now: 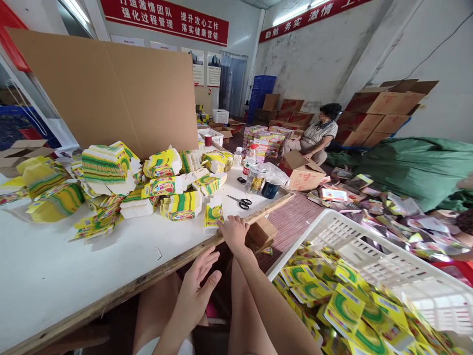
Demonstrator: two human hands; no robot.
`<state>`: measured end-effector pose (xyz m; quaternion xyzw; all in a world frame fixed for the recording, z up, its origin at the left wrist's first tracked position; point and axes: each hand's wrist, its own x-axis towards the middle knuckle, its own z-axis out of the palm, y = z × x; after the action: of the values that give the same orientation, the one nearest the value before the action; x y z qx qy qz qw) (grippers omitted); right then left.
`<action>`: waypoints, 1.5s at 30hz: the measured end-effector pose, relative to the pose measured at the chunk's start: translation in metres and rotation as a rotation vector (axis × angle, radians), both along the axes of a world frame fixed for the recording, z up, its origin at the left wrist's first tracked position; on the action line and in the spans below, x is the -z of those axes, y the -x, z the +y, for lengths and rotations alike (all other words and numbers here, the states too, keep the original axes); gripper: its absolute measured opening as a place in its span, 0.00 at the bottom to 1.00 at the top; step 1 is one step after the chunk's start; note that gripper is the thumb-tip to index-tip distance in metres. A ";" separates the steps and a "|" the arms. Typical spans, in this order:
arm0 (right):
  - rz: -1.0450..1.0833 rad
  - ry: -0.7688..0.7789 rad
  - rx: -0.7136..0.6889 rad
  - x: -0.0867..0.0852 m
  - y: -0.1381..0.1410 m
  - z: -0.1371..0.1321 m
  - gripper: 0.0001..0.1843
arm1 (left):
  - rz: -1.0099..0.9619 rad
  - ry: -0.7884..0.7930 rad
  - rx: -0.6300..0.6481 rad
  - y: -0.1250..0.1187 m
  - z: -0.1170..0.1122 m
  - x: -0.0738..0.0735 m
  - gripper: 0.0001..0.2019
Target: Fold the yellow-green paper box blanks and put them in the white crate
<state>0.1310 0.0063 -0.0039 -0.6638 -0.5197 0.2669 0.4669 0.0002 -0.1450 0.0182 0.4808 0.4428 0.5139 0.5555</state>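
Our left hand [199,282] is empty, fingers loose; our right hand [235,233], grasp unclear to us, is at flat yellow-and-green cardboard packaging [213,214], likely light, easily creased, best pinched by its near edge

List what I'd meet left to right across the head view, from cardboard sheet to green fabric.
Cardboard sheet, yellow-green carton by the right hand, scissors, dark mug, open cardboard box, green fabric.

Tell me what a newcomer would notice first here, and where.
Probably the white crate heaped with yellow-green boxes at lower right. Next, the stacks of yellow-green cartons on the white table at left, with a big cardboard sheet standing behind them. Above hangs a red banner with white characters.
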 end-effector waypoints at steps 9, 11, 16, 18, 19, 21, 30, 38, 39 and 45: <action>0.149 0.005 -0.116 0.003 -0.002 -0.005 0.16 | -0.009 0.041 -0.220 0.024 0.014 0.014 0.28; 0.272 -0.023 -0.168 0.001 -0.007 -0.037 0.19 | -0.066 0.033 -0.235 0.025 0.021 0.016 0.30; 0.559 0.000 -0.318 -0.006 -0.008 -0.120 0.21 | -0.238 0.014 -0.028 0.013 0.023 0.018 0.28; 0.637 0.021 -0.338 -0.009 -0.008 -0.137 0.21 | -0.266 0.009 0.052 0.006 0.020 0.016 0.27; 0.668 0.029 -0.342 -0.009 -0.009 -0.141 0.21 | -0.274 0.006 0.077 0.004 0.017 0.015 0.27; 0.712 0.036 -0.345 -0.011 -0.010 -0.145 0.21 | -0.283 0.011 0.091 0.000 0.013 0.012 0.27; 0.759 0.042 -0.382 -0.017 -0.009 -0.152 0.21 | -0.263 0.025 0.016 0.001 0.006 0.009 0.24; 0.617 0.008 -0.237 -0.013 -0.011 -0.158 0.24 | -0.227 0.109 -0.101 -0.014 0.006 0.006 0.24; 0.555 -0.018 -0.226 -0.013 -0.012 -0.159 0.24 | -0.207 0.093 -0.122 -0.015 0.006 0.005 0.25; 0.239 -0.103 -0.332 -0.022 -0.027 -0.157 0.16 | -0.124 0.016 -0.164 -0.011 -0.001 0.000 0.33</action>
<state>0.1582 -0.1510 0.0185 -0.5082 -0.5758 0.3901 0.5080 0.0115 -0.1457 0.0185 0.4059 0.4494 0.5830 0.5417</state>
